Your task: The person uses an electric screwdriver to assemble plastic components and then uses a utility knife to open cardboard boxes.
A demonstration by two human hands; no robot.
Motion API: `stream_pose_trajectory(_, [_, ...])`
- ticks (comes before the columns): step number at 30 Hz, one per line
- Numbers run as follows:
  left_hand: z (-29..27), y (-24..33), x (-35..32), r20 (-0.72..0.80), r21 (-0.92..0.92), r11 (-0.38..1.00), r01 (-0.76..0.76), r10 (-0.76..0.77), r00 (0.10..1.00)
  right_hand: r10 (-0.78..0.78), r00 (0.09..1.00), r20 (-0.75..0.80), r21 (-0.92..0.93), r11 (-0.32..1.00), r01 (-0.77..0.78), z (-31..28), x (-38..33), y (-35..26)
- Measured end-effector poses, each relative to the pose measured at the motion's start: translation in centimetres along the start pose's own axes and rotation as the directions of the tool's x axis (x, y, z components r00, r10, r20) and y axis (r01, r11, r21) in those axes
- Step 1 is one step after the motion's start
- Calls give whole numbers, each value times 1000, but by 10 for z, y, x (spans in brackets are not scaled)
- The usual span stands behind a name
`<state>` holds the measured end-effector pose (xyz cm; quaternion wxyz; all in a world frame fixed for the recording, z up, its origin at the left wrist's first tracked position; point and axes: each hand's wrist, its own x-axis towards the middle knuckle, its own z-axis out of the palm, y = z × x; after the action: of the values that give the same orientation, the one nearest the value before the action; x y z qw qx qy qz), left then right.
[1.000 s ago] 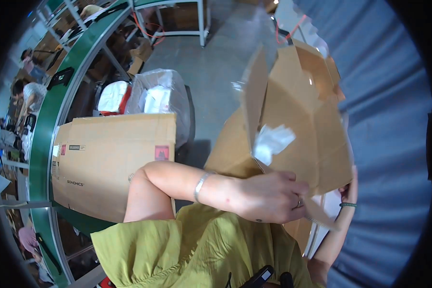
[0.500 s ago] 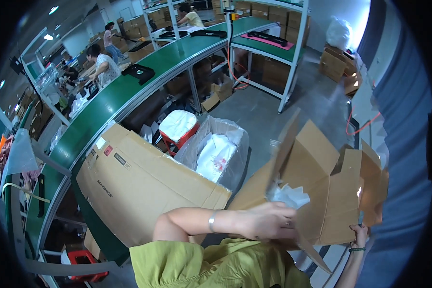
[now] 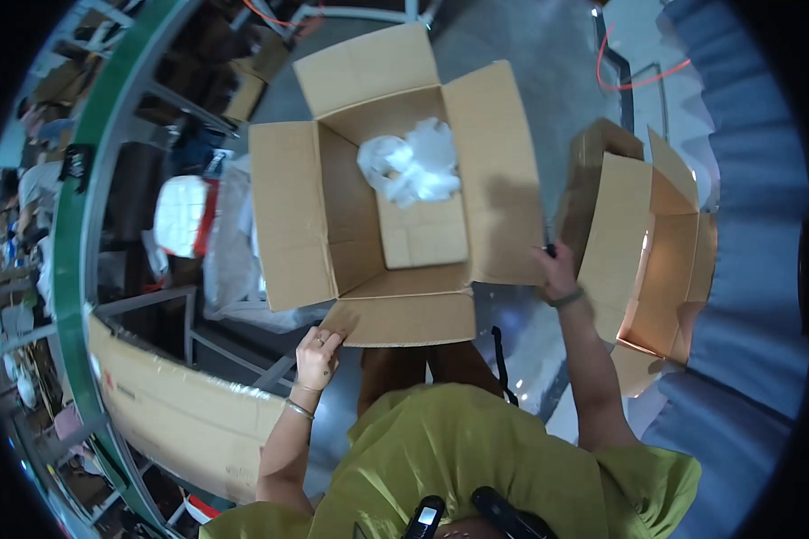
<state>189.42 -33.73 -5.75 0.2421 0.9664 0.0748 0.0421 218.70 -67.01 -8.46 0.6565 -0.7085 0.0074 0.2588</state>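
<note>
A large open cardboard box point(image 3: 355, 238) stands in front of me with its flaps folded outward. Inside it, a crumpled white plastic bag point(image 3: 413, 166) lies at the far part of the bottom. My left hand point(image 3: 317, 357) is closed on the left corner of the near flap point(image 3: 413, 322), fingers bent over the edge. My right hand point(image 3: 559, 271) is closed around a small dark tool point(image 3: 549, 250) with a thin tip; its exact kind is unclear. That hand is beside the outer edge of the right flap point(image 3: 503, 180); whether it touches the cardboard cannot be told.
Another open cardboard box point(image 3: 638, 242) stands to the right beside a blue curtain point(image 3: 746, 225). On the left are a red stool with a white cover point(image 3: 182, 216), a clear plastic-lined bin point(image 3: 229, 242), a flat cardboard sheet point(image 3: 180, 404) and a green conveyor point(image 3: 79, 225).
My view has turned downward and to the right. The box, tilted at my right before, is now upright in front of me. My hands have moved apart to its two sides.
</note>
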Motion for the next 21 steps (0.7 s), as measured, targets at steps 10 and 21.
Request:
stream_pose_trajectory(10, [331,-99,255,463,-322,742,588,-418,781,294,945,-141,-343,881,-326,-49,70,183])
stream_pose_trajectory(21, [607,-298,366,648,501,865,31,-398,650,398,803,-443,43,905,-424,-23,48,202])
